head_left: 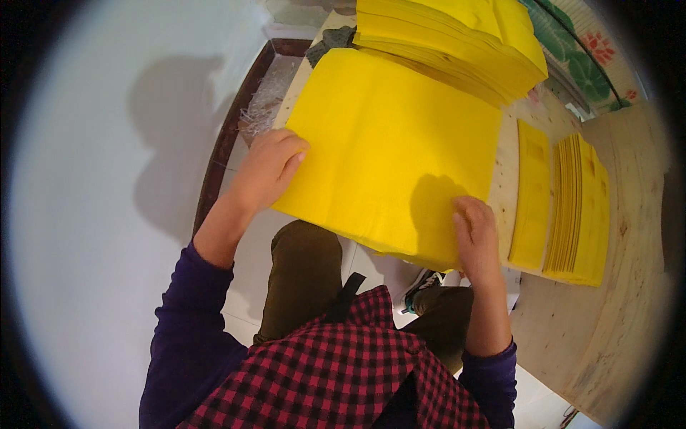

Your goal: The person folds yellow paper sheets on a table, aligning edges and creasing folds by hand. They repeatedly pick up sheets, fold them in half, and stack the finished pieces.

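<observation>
The left hand [267,168] grasped the yellow sheet [379,143] by its left edge, the right hand [478,237] its near right corner. The sheet lay spread over the bench [507,154], beside a thick yellow stack [450,50].

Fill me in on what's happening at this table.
A person has the left hand at the left edge of a wide yellow sheet and the right hand at its right edge. A thick yellow stack sits just beyond it; two narrower yellow piles lie to the right.
</observation>
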`<state>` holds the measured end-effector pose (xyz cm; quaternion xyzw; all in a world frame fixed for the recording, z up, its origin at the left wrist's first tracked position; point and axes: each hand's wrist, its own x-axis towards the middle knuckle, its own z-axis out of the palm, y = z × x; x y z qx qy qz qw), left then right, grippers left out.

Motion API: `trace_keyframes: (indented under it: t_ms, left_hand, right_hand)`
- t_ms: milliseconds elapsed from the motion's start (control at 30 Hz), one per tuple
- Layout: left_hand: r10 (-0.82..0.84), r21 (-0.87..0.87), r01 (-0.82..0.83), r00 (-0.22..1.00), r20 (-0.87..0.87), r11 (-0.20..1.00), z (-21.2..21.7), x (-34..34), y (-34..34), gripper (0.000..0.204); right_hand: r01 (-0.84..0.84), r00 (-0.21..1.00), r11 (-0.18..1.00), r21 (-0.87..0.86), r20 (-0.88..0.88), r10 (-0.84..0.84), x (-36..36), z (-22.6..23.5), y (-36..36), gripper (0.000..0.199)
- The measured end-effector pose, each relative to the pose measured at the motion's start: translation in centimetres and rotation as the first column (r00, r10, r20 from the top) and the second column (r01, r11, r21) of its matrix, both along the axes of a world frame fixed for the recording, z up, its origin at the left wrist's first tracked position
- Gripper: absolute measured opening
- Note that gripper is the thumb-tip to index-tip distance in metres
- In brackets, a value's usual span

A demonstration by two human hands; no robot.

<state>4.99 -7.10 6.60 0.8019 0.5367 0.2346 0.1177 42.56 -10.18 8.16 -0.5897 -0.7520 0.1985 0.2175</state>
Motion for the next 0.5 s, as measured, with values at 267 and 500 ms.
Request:
trace_keyframes:
  t_ms: [267, 500]
  left_hand:
    - [0.027, 0.055, -0.030, 0.998, 0.058, 0.998, -0.7, -0.1, -0.5, 0.017]
    - [-0.006, 0.079, -0.016, 0.961, 0.278, 0.997, -1.1, -2.2, -1.4, 0.019]
  right_hand:
    - [-0.019, 0.999, 0.998, 0.059, 0.048, 0.016, -0.3, -0.1, 2.3, 0.026]
    - [0.050, 0.999, 0.997, 0.051, -0.010, -0.049, 0.2, 0.1, 0.9, 0.027]
